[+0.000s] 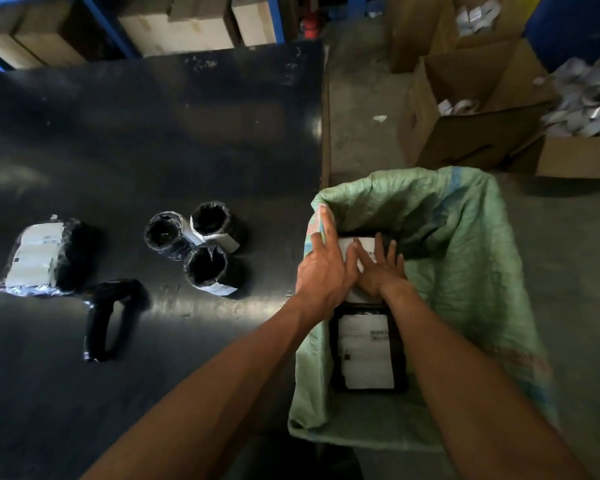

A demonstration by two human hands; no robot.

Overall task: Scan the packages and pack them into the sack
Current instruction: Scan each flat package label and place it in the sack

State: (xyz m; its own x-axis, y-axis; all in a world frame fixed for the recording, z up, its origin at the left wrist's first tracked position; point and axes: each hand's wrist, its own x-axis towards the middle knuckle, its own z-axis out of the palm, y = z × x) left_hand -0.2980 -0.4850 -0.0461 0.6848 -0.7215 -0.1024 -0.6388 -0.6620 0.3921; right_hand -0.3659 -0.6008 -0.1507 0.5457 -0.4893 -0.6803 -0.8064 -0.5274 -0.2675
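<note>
— What's on the dark bench (153,133)?
— A flat labelled package (45,256) at the left, the black scanner (110,317) near it, and three upright black rolls (201,247) clustered mid-bench, touching.

Your green woven-plastic sack (465,244) looks coarse, matt and crinkled. Your black film-wrapped packages (201,244) shine glossy under smooth white paper labels (366,351); the dark tabletop (153,133) has a scuffed sheen. The brown cardboard boxes (465,109) look dull.
</note>
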